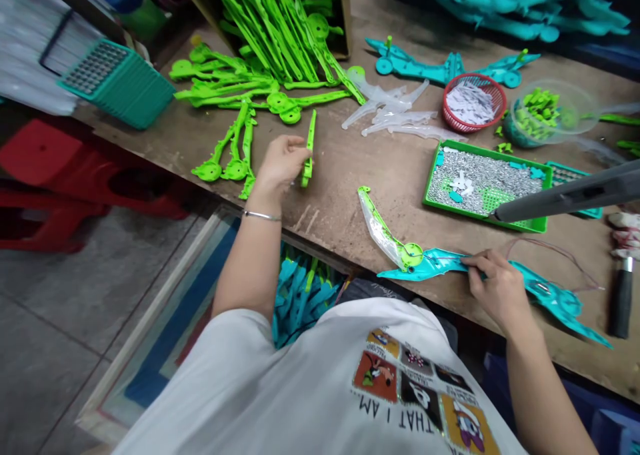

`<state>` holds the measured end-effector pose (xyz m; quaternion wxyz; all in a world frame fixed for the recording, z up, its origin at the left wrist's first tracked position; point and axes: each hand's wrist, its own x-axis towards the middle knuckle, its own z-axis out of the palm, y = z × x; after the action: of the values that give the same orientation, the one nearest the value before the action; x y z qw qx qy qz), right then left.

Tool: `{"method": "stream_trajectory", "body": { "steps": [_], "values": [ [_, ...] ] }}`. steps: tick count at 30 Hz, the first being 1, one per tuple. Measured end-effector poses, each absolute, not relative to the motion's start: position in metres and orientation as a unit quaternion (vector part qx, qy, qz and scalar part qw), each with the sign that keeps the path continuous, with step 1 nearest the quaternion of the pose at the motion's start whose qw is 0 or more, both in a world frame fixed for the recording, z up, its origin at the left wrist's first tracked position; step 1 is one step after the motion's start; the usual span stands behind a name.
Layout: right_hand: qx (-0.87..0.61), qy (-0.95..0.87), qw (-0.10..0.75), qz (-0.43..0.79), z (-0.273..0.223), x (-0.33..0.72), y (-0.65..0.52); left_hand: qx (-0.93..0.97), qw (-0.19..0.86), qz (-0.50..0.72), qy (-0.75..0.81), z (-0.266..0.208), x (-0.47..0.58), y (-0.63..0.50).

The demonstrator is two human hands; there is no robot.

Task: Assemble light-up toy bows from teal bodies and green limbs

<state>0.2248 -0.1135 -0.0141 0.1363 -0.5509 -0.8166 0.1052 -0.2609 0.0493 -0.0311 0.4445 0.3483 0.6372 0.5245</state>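
Note:
My left hand [281,164] is closed on a narrow bright-green plastic arm [309,150], held on edge above the table. My right hand [500,287] grips the middle of a long turquoise plastic part [439,263] by the table's front edge, fingers bent over it. At the left end of that part sits a green arm with a round hub [412,254]. A clear plastic blade [380,232] lies along this arm. Thin wire [575,263] loops out on the right side of the turquoise part. Under my right fingers the surface is hidden.
Green arms [230,85] lie piled before a full box at the back. Clear blades [390,112], a red basket [474,103] and a green tray of screws [487,182] stand farther in. A grey screwdriver-like tool [570,192] juts over the tray. A black-handled tool [621,298] lies right.

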Motion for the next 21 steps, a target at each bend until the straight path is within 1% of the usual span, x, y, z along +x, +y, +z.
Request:
{"method": "stream_trajectory", "body": {
  "steps": [4, 6, 8, 11, 14, 16, 18, 20, 21],
  "values": [
    [-0.546, -0.827, 0.115, 0.067, -0.012, 0.222, -0.113, 0.269, 0.613, 0.506, 0.544, -0.01, -0.226, 0.012],
    [-0.548, -0.827, 0.109, 0.058, -0.012, 0.222, -0.114, 0.257, 0.667, 0.497, 0.492, -0.001, -0.208, -0.009],
    [-0.551, -0.826, 0.106, 0.05, -0.01, 0.223, -0.115, 0.26, 0.684, 0.502, 0.462, 0.005, -0.191, -0.029],
    [-0.568, -0.815, 0.11, 0.029, 0.0, 0.221, -0.116, 0.276, 0.678, 0.52, 0.44, 0.008, -0.169, -0.057],
    [-0.596, -0.785, 0.166, 0.027, 0.023, 0.204, -0.117, 0.292, 0.654, 0.547, 0.434, 0.007, -0.147, -0.081],
    [-0.594, -0.766, 0.231, 0.083, 0.041, 0.183, -0.118, 0.326, 0.641, 0.543, 0.433, 0.006, -0.132, -0.094],
    [-0.546, -0.76, 0.274, 0.223, 0.056, 0.159, -0.119, 0.383, 0.639, 0.524, 0.413, 0.005, -0.118, -0.105],
    [-0.454, -0.767, 0.263, 0.368, 0.065, 0.137, -0.121, 0.418, 0.651, 0.51, 0.375, 0.004, -0.108, -0.113],
    [-0.412, -0.769, 0.255, 0.417, 0.067, 0.128, -0.122, 0.42, 0.66, 0.512, 0.354, 0.004, -0.105, -0.115]
  ]
}}
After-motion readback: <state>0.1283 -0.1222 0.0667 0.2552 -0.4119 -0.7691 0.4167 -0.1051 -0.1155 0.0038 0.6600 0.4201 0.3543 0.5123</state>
